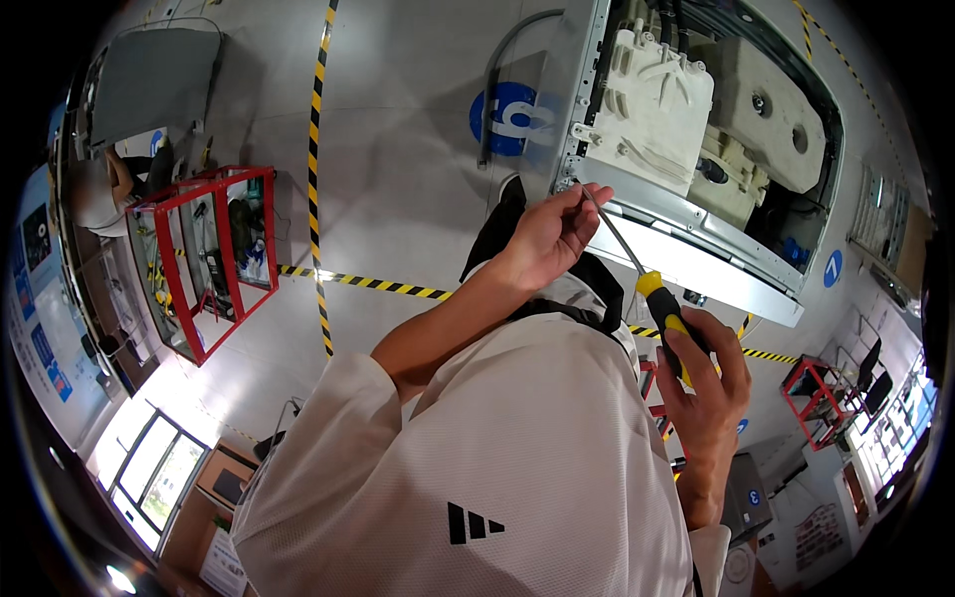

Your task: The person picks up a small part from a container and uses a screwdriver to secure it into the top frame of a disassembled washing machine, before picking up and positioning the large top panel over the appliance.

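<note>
In my right hand (708, 373) is a yellow-and-black screwdriver (668, 310), its handle gripped in curled fingers. The metal shaft slants up and left to my left hand (552, 237), whose fingers are curled, palm up, around the tip. Whether those fingertips pinch the shaft or a small part there cannot be made out. Both tip and fingertips are at the near left corner of an open metal appliance cabinet (696, 234), which looks like a washing machine without its lid. Inside show a white plastic housing (652, 109) and a pale counterweight block (771, 104).
A grey hose (489, 95) curves beside the cabinet's left side. Black-and-yellow tape (315, 149) marks the floor. To the left stands a red-framed cart (204, 264) with things inside, near another person (99, 194). A second red frame (816, 403) stands at right.
</note>
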{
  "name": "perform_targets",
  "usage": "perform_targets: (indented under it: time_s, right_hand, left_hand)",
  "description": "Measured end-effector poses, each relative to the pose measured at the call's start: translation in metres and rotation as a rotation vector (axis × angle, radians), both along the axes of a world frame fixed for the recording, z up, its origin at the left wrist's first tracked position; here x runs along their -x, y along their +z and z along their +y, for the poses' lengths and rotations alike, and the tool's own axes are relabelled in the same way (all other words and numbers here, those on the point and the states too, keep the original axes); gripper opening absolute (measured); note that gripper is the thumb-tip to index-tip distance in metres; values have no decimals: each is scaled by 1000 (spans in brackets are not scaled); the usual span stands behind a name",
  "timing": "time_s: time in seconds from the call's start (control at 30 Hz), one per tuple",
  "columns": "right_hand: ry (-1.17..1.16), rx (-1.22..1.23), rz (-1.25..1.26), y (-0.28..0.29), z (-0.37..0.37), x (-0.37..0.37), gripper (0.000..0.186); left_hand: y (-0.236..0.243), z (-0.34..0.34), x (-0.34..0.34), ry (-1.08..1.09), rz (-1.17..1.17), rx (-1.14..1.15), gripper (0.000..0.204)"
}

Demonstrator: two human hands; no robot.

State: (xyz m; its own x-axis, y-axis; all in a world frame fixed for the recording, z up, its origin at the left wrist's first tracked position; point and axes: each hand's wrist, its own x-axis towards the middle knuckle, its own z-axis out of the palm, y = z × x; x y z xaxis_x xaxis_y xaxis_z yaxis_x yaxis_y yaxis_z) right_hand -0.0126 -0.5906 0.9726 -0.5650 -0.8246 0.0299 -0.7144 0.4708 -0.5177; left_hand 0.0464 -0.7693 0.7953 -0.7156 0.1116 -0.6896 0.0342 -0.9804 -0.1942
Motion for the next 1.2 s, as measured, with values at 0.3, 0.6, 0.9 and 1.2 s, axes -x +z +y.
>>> perform_targets:
  time_s: [0.3,0.6,0.9,1.2]
  right_hand:
    - [37,-14,6,-2,-13,8,40]
    - [94,-58,10,10,-30,16,41]
    - [101,-142,-23,16,-42,23,42]
    - [117,-74,8,21,-69,33,38]
  left_hand:
    - [7,-2,1,-35,-34,-4,20]
    - [8,-5,0,-101,13,46,21]
    - [9,-4,0,-33,-2,-5,22]
    - [11,-6,0,34,74,-100,20]
